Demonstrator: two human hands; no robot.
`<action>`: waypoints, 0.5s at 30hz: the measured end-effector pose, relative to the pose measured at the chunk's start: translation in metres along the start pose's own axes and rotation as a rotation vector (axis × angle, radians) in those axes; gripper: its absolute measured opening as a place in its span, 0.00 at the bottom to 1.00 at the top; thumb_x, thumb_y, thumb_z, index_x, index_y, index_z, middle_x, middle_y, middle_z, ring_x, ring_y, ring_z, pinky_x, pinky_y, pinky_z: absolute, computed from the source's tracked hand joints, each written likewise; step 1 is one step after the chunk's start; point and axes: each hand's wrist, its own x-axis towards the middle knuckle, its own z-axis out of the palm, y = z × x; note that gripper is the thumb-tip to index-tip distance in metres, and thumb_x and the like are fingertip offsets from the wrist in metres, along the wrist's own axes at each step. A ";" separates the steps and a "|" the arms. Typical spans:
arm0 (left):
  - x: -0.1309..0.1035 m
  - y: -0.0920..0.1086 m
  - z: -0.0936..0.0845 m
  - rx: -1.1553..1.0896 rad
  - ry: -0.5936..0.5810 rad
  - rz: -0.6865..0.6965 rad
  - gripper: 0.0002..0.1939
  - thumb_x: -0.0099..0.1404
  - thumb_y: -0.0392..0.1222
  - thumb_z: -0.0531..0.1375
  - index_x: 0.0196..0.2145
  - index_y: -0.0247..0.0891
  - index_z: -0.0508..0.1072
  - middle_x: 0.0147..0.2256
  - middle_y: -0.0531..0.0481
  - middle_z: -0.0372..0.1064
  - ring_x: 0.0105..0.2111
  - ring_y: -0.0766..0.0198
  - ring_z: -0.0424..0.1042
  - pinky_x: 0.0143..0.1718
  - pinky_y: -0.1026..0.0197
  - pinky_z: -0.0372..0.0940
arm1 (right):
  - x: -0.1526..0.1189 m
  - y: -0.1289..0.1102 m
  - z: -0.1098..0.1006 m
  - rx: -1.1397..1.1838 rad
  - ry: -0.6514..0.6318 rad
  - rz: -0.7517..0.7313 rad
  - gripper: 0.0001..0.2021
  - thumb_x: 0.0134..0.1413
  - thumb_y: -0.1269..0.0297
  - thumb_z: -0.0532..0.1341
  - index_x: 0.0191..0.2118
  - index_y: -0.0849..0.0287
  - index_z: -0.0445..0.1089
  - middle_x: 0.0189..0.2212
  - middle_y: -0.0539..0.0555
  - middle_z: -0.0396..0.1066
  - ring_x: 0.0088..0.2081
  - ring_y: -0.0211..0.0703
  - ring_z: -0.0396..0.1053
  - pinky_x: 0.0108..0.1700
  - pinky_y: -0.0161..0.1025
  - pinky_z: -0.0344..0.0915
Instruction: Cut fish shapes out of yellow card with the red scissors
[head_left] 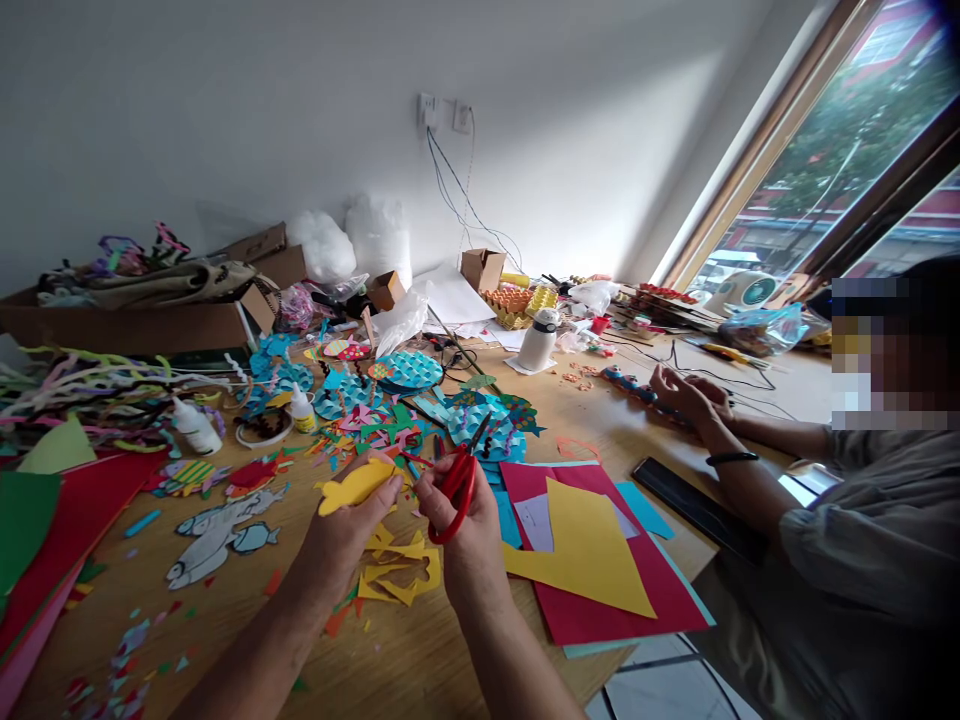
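Observation:
My left hand (351, 520) is closed on a yellow paper fish cutout (358, 487), thumb on top. In my right hand (469, 540) is a pair of red-handled scissors (459, 490), its blades pointing up and away to the right. The scissors are apart from the fish. Beneath my hands lie yellow paper offcuts (401, 570) on the wooden table. Grey and blue drawn fish cutouts (206, 550) rest to the left of my left arm. Right of my right hand, a yellow sheet (592, 545) lies on red paper (570, 625).
Two white glue bottles (196, 427) stand on the left amid pipe cleaners (90, 390) and paper scraps. Blue textured paper pieces (409, 372) lie ahead. A white bottle (538, 342) stands farther back. At right, a co-worker's hands (686, 395) work near a black phone (697, 508).

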 end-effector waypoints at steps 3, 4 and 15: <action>-0.001 -0.002 -0.001 -0.013 -0.012 0.003 0.04 0.56 0.38 0.59 0.26 0.40 0.66 0.23 0.59 0.60 0.26 0.67 0.60 0.29 0.66 0.58 | 0.000 0.000 0.000 -0.005 -0.037 -0.010 0.12 0.42 0.64 0.66 0.32 0.57 0.63 0.26 0.46 0.66 0.24 0.34 0.60 0.24 0.30 0.59; -0.001 -0.003 -0.001 -0.010 -0.017 0.008 0.04 0.57 0.38 0.59 0.25 0.40 0.66 0.23 0.59 0.60 0.26 0.67 0.61 0.30 0.66 0.58 | 0.000 0.000 0.001 -0.003 -0.058 -0.014 0.12 0.42 0.64 0.66 0.31 0.57 0.62 0.26 0.46 0.66 0.23 0.33 0.59 0.23 0.30 0.58; -0.006 0.001 0.004 -0.025 0.005 -0.025 0.04 0.55 0.41 0.60 0.26 0.40 0.69 0.24 0.57 0.65 0.29 0.63 0.66 0.32 0.64 0.61 | 0.000 -0.006 0.006 0.004 -0.079 0.008 0.12 0.40 0.64 0.66 0.30 0.56 0.62 0.25 0.46 0.65 0.21 0.33 0.58 0.22 0.30 0.57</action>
